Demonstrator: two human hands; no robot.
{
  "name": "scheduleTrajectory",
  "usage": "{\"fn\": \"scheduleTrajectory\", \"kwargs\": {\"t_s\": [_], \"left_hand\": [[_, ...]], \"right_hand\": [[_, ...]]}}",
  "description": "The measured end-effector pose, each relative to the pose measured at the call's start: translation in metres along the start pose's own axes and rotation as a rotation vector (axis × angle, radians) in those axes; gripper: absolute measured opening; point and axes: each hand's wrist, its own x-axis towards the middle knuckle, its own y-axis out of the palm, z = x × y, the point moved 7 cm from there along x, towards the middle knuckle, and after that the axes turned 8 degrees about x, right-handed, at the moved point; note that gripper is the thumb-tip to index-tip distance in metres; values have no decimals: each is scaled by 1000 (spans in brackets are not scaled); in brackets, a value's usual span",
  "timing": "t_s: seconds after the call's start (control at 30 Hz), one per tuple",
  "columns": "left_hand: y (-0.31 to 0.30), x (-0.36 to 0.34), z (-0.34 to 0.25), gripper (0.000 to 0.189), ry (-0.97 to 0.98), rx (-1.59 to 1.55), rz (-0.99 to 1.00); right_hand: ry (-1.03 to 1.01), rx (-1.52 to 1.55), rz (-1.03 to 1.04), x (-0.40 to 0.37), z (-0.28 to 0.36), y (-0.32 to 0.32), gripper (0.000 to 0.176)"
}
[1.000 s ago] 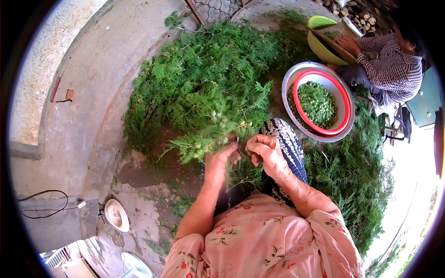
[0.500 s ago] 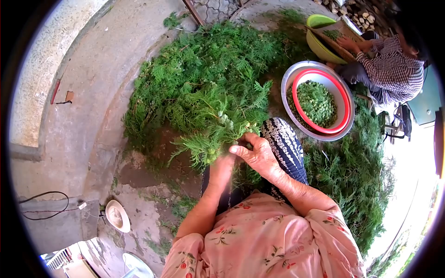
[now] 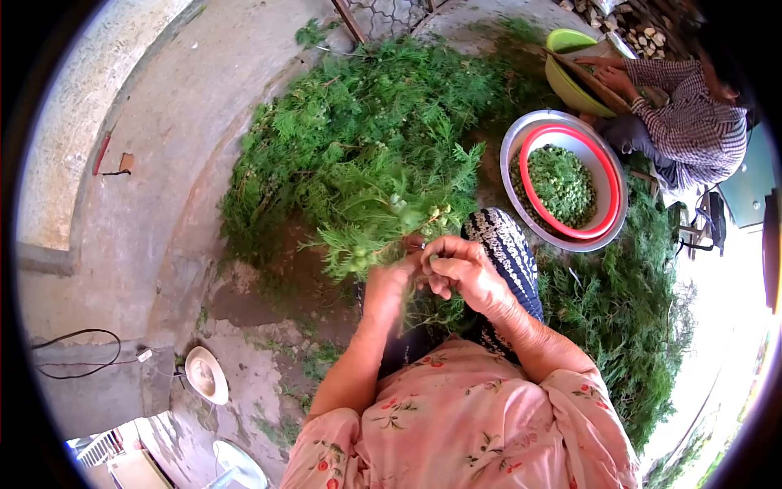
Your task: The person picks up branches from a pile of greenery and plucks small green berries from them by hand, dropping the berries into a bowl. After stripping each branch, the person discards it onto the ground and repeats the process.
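Observation:
My left hand (image 3: 389, 285) is closed around the stem end of a leafy evergreen sprig (image 3: 358, 232), which fans out above my lap. Small pale-green cones (image 3: 399, 204) show among its leaves. Close against the left hand, my right hand (image 3: 470, 273) has its thumb and fingers pinched together near the sprig's base. What lies inside that pinch is hidden by the fingers. Beyond the hands spreads a large heap of cut evergreen branches (image 3: 350, 130). To the right, a red-rimmed basin (image 3: 612, 213) holds many small green cones and stands inside a wider metal basin (image 3: 507, 151).
A co-worker in a checked shirt (image 3: 692, 122) sits at the upper right, hands at a tray over a green tub (image 3: 566, 85). More branches (image 3: 611, 326) lie along the right. A straw-coloured hat (image 3: 206, 375) and a cable (image 3: 77, 332) are at the lower left.
My right hand's fingers have curled inward, closer to the left hand, which has risen slightly. The sprig has shifted a little. The co-worker's hands have moved at the tray.

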Motion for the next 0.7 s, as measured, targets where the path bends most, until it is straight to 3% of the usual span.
{"fn": "scheduleTrajectory", "kwargs": {"t_s": [0.1,0.2,0.3,0.37,0.4,0.47,0.53,0.57,0.67,0.7], "left_hand": [[-2,0,12,18,41,45,53],[-2,3,15,21,62,248,85],[-6,5,24,33,-21,557,61],[-10,17,38,26,113,511,-8],[-9,16,34,24,201,484,-51],[3,13,20,16,371,196,33],[8,19,22,14,490,-45,99],[-13,30,59,12,157,-222,-72],[-5,16,24,10,185,365,-106],[0,5,3,11,-102,514,-56]], "right_hand": [[-81,254,-3,-2,11,8,8],[-132,148,9,-1,3,7,11],[-285,-219,-30,-2,9,20,17],[-516,-594,-59,-5,19,30,26],[-759,-812,-84,-10,29,40,30],[-637,-829,-104,-7,28,42,26],[-650,-880,-113,-6,30,42,26],[-655,-906,-118,-6,31,42,26],[-807,-872,-177,-10,36,35,23],[-860,-827,-193,-12,38,34,21]]}}
